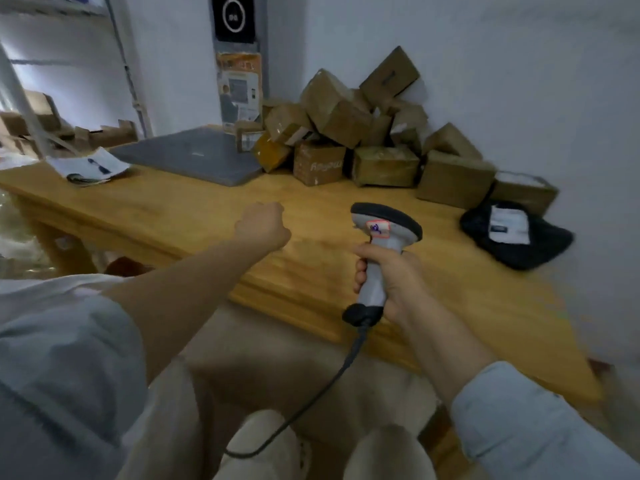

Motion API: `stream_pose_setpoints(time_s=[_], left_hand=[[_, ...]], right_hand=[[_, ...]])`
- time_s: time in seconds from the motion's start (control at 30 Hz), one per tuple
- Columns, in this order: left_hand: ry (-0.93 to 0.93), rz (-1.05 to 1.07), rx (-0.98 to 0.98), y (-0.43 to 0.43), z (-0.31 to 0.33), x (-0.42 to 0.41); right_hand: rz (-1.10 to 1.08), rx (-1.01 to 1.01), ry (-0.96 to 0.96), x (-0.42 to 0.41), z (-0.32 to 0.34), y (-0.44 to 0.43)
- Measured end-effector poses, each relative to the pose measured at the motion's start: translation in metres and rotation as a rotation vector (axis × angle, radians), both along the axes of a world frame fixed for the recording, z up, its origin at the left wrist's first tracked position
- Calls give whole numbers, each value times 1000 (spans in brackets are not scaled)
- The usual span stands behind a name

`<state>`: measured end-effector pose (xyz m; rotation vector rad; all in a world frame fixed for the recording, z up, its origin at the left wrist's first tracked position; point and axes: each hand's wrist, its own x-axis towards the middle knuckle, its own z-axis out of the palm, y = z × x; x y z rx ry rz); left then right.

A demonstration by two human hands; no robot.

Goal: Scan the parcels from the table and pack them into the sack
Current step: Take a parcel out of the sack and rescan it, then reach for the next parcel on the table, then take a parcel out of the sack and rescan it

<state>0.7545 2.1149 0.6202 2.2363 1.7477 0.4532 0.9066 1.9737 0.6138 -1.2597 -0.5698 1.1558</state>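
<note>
A heap of brown cardboard parcels [363, 133] is piled against the wall at the back of the wooden table [194, 209]. A black soft parcel [516, 237] with a white label lies at the right end. My right hand [388, 278] grips the handle of a grey corded barcode scanner [384, 230], held upright above the table's front edge. My left hand [263, 226] hovers over the middle of the table with its fingers curled and nothing in it. No sack can be made out.
A grey flat scale platform [194, 157] with a display post stands at the back left. Papers with a pen [90, 168] lie at the left end. More boxes [38, 116] sit on a shelf to the far left. The scanner cable [311, 400] hangs down by my legs.
</note>
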Motion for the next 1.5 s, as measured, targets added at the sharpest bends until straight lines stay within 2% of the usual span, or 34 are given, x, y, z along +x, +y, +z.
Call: stream_pose_setpoints(time_s=[0.2,0.47,0.67,0.9,1.07,1.27,1.37,1.5], left_hand=[[-29,-459,4,-21,-11,164],[179,-936,10,-29,-31,323],[327,-1078,-65,-27,-43,373],[269,-941,-103,-11,-45,327],[344,-859,-123,-9,-37,252],[462,-842,-55,-30,-24,157],[320,-768,-15,-33,-18,127],[25,-638,210,-15,-20,124]], right_hand=[[-299,3,41,105,4,-20],[-508,-3,88,192,4,-41],[-517,-56,119,216,-6,-42],[-455,-58,120,205,-10,-41],[-327,-75,121,178,-14,-40],[-221,-77,102,140,-6,-42],[-179,-72,78,127,0,-44],[-186,-54,26,120,3,-45]])
